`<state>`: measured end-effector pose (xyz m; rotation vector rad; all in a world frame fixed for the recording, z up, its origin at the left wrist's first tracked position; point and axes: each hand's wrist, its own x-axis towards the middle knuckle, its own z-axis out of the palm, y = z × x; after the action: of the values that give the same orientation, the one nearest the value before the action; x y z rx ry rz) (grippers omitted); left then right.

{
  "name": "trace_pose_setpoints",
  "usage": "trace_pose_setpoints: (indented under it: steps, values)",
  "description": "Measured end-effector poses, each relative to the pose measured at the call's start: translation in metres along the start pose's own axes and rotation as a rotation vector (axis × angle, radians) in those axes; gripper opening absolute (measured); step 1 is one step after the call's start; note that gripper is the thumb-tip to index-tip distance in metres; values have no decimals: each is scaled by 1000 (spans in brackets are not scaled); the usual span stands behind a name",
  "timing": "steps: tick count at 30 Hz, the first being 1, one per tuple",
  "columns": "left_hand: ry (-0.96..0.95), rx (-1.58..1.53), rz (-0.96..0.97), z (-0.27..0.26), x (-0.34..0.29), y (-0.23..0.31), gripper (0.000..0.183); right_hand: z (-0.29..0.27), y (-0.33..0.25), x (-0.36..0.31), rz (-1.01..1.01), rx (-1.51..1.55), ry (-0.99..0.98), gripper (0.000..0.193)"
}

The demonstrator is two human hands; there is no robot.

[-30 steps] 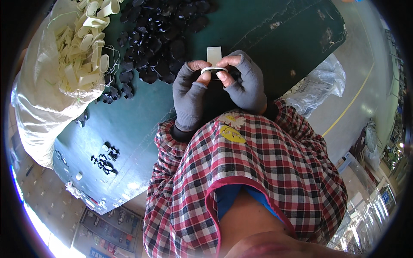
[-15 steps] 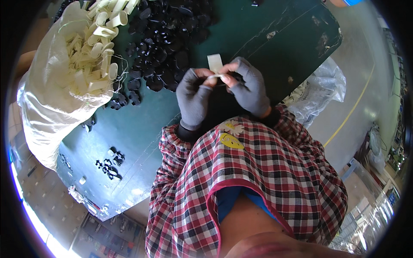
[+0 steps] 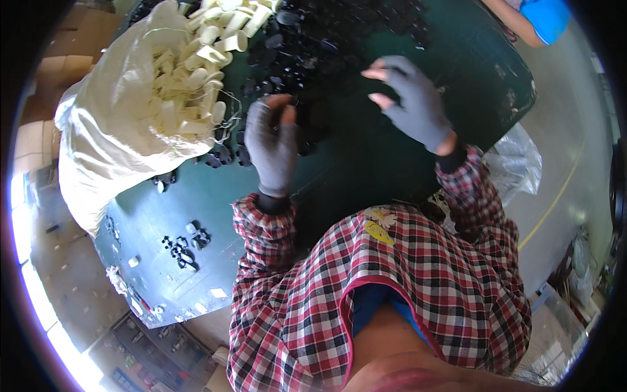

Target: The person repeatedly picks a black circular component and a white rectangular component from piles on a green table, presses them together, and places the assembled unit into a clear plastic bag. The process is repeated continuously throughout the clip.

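Both my hands wear grey fingerless gloves and are held apart over the dark green table [image 3: 366, 173]. My left hand [image 3: 273, 147] is at the near edge of a pile of black plastic parts [image 3: 313, 49], its thumb and bent fingers slightly apart, with nothing visible between them. Farther right, my right hand [image 3: 416, 104] is open above the table, thumb and fingers spread and holding nothing. To the left, a white woven sack [image 3: 121, 147] lies open, spilling cream-coloured plastic pieces [image 3: 189, 98] with short tube shapes toward the black pile.
A small cluster of black parts [image 3: 183, 251] sits at the table's near left. Clear plastic bagging [image 3: 516, 163] hangs by the right edge. At the far right corner another person's arm [image 3: 516, 19] with a blue sleeve shows. Cardboard boxes [image 3: 68, 72] stand beyond the sack.
My hands have parted; the pale strip they held together is no longer in them. The left moved left to the black pile, the right moved right and opened. The view has shifted.
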<state>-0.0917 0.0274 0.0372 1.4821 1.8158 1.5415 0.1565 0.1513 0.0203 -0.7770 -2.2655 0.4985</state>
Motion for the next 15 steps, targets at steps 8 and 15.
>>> trace_pose_setpoints:
  steps: [8,15]
  values:
    - [167,879,-31,-15,150,-69,33,63,21,45,-19,211,189,23]
    - [232,943,-145,-12,151,-83,21,46,14,33,359,645,318,12]
